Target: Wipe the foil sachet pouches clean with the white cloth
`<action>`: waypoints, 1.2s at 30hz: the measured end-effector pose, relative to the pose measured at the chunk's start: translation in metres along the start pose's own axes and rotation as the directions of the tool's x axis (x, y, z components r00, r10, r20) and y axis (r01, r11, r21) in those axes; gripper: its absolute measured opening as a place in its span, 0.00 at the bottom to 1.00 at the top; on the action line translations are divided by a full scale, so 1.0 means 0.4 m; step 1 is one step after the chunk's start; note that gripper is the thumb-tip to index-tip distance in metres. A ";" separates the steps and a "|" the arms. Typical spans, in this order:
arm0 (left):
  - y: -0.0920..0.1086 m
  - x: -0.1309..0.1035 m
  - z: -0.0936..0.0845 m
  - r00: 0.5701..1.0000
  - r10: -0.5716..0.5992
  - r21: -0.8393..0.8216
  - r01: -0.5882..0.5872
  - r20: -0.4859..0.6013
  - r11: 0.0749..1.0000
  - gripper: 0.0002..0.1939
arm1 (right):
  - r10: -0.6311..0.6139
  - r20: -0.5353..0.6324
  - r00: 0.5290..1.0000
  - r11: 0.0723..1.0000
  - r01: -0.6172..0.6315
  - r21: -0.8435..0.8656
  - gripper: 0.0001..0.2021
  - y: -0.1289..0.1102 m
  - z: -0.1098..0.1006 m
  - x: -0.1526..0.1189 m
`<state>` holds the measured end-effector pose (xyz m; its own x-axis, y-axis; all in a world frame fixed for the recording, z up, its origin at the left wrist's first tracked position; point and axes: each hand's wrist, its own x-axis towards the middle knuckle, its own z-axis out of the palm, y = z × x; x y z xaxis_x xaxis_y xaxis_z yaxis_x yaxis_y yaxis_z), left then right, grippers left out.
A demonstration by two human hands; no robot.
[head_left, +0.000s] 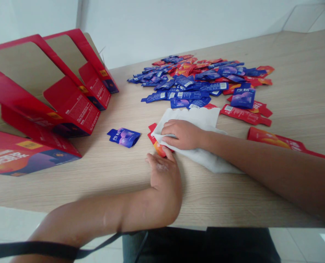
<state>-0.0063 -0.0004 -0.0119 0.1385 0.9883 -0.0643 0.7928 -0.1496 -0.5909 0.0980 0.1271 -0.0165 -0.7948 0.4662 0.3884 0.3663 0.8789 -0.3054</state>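
Observation:
A red and orange pouch (159, 149) lies on the wooden table, partly covered by a white cloth (203, 118). My right hand (183, 135) presses on the cloth over the pouch, with a fold of it between thumb and fingers. Beside the pouch's lower edge is my left hand (164, 164), its fingers apart and one fingertip touching the pouch. To the left lies a single blue pouch (125, 137). Behind the cloth spreads a large pile of blue and red pouches (190, 82).
Several open red boxes (69, 109) stand along the left side of the table (96, 186). Another red pouch (277, 140) lies behind my right forearm. A white wall borders the table's back edge, and a dark strap crosses my left forearm.

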 end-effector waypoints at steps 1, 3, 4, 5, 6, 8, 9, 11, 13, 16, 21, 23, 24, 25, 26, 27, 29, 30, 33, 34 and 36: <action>0.000 0.000 0.000 1.000 -0.003 -0.010 0.003 -0.001 1.000 0.28 | -0.001 0.000 1.000 1.000 0.001 0.002 0.13 0.000 0.000 0.000; -0.001 0.000 0.000 1.000 -0.012 -0.028 0.012 -0.006 1.000 0.27 | 0.000 0.000 1.000 1.000 0.000 0.000 0.13 0.000 0.000 0.000; -0.001 0.000 0.000 1.000 -0.013 -0.037 0.013 -0.012 0.999 0.27 | 0.000 0.000 1.000 1.000 0.000 -0.001 0.13 0.000 0.000 0.000; 0.000 -0.001 0.001 1.000 -0.018 -0.051 0.017 -0.019 0.999 0.27 | -0.001 0.001 1.000 1.000 0.001 -0.002 0.13 0.000 0.000 0.001; 0.000 -0.001 0.003 0.999 -0.026 -0.072 0.024 -0.029 0.997 0.27 | -0.002 0.002 1.000 1.000 0.002 -0.003 0.13 0.000 -0.001 0.001; 0.001 -0.003 0.006 0.998 -0.047 -0.125 0.041 -0.048 0.991 0.27 | -0.002 0.000 1.000 1.000 0.002 -0.003 0.13 -0.001 -0.001 0.000; 0.001 -0.003 0.007 0.997 -0.053 -0.148 0.045 -0.053 0.988 0.27 | 0.000 -0.002 1.000 1.000 0.000 -0.003 0.13 -0.001 -0.001 0.000; 0.002 -0.004 0.007 0.997 -0.051 -0.161 0.042 -0.054 0.986 0.27 | 0.007 -0.003 1.000 1.000 -0.007 -0.001 0.13 -0.002 -0.002 0.000; 0.003 -0.004 0.006 0.999 -0.037 -0.128 0.032 -0.038 0.991 0.27 | 0.010 -0.001 1.000 1.000 -0.010 0.001 0.12 -0.002 -0.002 0.000; 0.002 -0.001 0.002 1.000 -0.019 -0.063 0.018 -0.004 0.998 0.27 | 0.008 0.000 1.000 1.000 -0.008 0.000 0.12 -0.003 -0.003 0.001; 0.000 0.001 0.002 1.000 -0.016 -0.074 0.015 0.000 0.997 0.27 | 0.005 0.004 1.000 1.000 -0.005 -0.007 0.13 -0.004 -0.004 0.001; 0.000 0.001 0.003 1.000 -0.021 -0.064 0.021 -0.012 0.998 0.27 | 0.009 0.004 1.000 1.000 -0.009 -0.001 0.12 -0.004 -0.004 0.001; 0.000 0.000 0.003 1.000 -0.023 -0.045 0.022 -0.018 0.999 0.27 | 0.009 0.003 1.000 1.000 -0.009 0.003 0.12 -0.004 -0.004 0.001; 0.001 0.000 0.003 1.000 -0.023 -0.020 0.022 -0.021 1.000 0.27 | 0.008 0.001 1.000 1.000 -0.009 0.007 0.12 -0.004 -0.004 0.000; 0.001 0.000 0.003 0.999 -0.022 0.003 0.022 -0.024 1.000 0.26 | 0.007 0.000 1.000 1.000 -0.007 0.009 0.12 -0.004 -0.003 0.000; 0.001 0.000 0.003 0.999 -0.021 0.021 0.021 -0.029 1.000 0.26 | 0.005 -0.001 1.000 1.000 -0.005 0.010 0.12 -0.004 -0.003 0.000; 0.001 -0.001 0.003 0.999 -0.023 0.030 0.024 -0.035 0.999 0.26 | 0.005 0.000 1.000 1.000 -0.005 0.002 0.12 -0.004 -0.003 0.000; 0.001 -0.001 0.003 0.999 -0.023 0.019 0.024 -0.034 1.000 0.26 | 0.006 0.001 1.000 1.000 -0.006 -0.005 0.12 -0.004 -0.003 0.000; 0.001 -0.001 0.003 1.000 -0.019 -0.043 0.018 -0.020 0.999 0.26 | 0.005 0.003 1.000 1.000 -0.004 -0.015 0.13 -0.004 -0.003 0.001; 0.001 -0.001 0.003 1.000 -0.019 -0.066 0.018 -0.016 0.998 0.26 | 0.000 0.003 1.000 1.000 0.000 -0.013 0.13 -0.003 -0.003 0.001; 0.001 0.000 0.004 0.999 -0.027 -0.106 0.025 -0.020 0.994 0.26 | -0.004 0.000 1.000 1.000 0.004 -0.005 0.13 -0.002 -0.002 0.001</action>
<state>-0.0069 -0.0004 -0.0134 0.1290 0.9911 -0.0321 0.8544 -0.1275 -0.5037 0.0978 0.1264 -0.0153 -0.7963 0.4627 0.3896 0.3656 0.8813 -0.2994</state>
